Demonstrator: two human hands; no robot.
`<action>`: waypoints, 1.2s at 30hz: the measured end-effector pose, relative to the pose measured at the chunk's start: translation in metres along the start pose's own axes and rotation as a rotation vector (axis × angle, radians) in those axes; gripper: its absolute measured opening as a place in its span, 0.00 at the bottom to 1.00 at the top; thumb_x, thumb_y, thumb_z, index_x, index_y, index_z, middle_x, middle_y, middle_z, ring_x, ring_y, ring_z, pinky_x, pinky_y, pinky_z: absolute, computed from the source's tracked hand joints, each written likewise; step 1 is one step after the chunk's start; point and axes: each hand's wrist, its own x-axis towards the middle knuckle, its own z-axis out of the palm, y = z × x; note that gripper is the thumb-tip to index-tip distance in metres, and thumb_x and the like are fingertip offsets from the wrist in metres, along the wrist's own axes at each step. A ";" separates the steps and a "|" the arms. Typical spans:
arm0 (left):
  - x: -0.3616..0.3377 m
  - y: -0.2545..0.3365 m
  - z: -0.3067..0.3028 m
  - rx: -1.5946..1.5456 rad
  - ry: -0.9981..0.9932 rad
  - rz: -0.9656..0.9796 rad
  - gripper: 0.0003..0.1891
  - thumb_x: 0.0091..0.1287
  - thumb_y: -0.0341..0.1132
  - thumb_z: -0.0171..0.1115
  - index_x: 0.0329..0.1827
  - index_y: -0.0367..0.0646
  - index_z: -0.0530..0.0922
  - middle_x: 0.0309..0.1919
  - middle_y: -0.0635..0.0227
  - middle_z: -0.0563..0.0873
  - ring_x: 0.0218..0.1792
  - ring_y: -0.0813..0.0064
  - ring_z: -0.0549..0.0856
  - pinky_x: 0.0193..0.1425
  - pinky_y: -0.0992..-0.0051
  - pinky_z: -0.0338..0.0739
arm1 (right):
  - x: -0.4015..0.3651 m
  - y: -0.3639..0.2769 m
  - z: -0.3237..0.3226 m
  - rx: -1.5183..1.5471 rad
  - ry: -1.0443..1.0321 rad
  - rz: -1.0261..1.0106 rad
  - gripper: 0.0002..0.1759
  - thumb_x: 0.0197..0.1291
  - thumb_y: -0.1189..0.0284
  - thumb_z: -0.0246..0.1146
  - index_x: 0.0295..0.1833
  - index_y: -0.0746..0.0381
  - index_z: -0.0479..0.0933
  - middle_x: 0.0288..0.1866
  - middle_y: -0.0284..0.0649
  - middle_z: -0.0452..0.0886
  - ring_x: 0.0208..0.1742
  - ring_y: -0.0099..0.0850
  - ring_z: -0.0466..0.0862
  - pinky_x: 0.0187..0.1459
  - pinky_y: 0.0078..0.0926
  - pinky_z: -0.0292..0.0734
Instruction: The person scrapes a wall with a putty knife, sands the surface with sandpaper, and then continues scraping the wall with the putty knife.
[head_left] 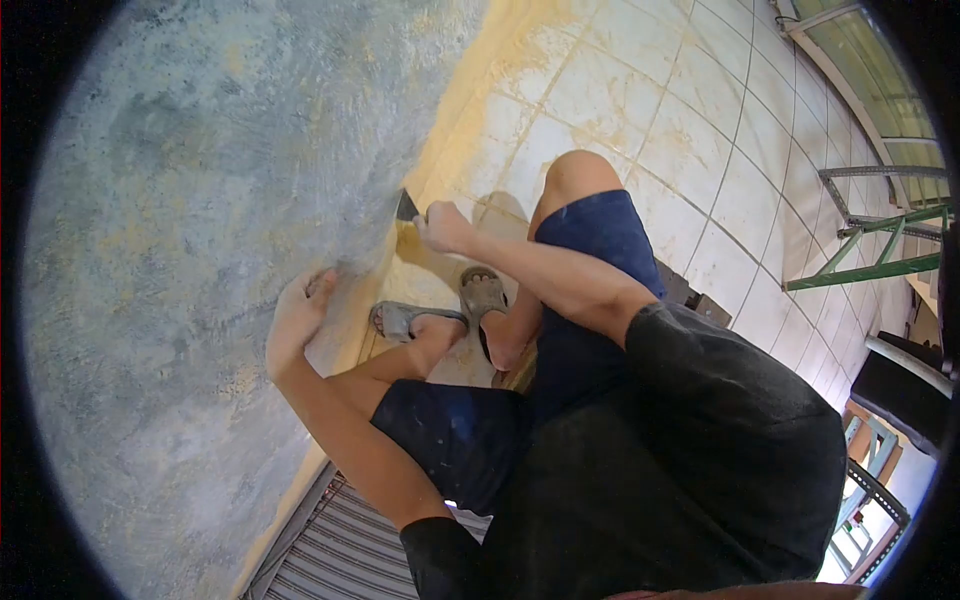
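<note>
My right hand (443, 228) is closed around a putty knife (406, 206). The knife's dark blade meets the lower edge of the mottled blue-grey wall (220, 200), where it borders a yellowish dusty strip. My left hand (301, 312) rests against the wall's surface, nearer to me. Its thumb and fingertips show, partly bent, and a dark patch, perhaps a shadow, lies just beyond them. Nothing held can be made out in it.
Yellow powder (455, 120) lies along the wall's base and over the white floor tiles (640, 120). My sandalled feet (440, 315) are close to the wall. A green metal frame (870, 265) stands at right; a ribbed metal shutter (345, 550) is below left.
</note>
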 end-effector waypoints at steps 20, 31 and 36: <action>0.006 -0.005 -0.001 -0.017 -0.006 0.051 0.25 0.68 0.52 0.59 0.48 0.33 0.80 0.27 0.61 0.81 0.30 0.69 0.78 0.39 0.67 0.73 | -0.008 -0.013 -0.017 0.028 -0.042 0.035 0.24 0.60 0.62 0.57 0.27 0.77 0.77 0.29 0.70 0.78 0.37 0.62 0.82 0.43 0.49 0.79; 0.006 -0.015 0.004 0.023 0.036 0.024 0.24 0.68 0.52 0.58 0.46 0.34 0.80 0.24 0.62 0.78 0.30 0.69 0.77 0.39 0.66 0.73 | 0.000 -0.007 -0.003 0.043 0.041 0.005 0.24 0.59 0.62 0.60 0.26 0.77 0.78 0.28 0.69 0.78 0.35 0.62 0.82 0.42 0.49 0.77; 0.008 -0.007 0.000 0.100 -0.035 -0.022 0.27 0.68 0.54 0.56 0.48 0.34 0.80 0.28 0.57 0.82 0.33 0.66 0.80 0.44 0.67 0.74 | 0.012 0.006 -0.010 0.007 -0.060 0.115 0.24 0.59 0.62 0.57 0.26 0.77 0.78 0.29 0.69 0.78 0.37 0.61 0.82 0.42 0.50 0.78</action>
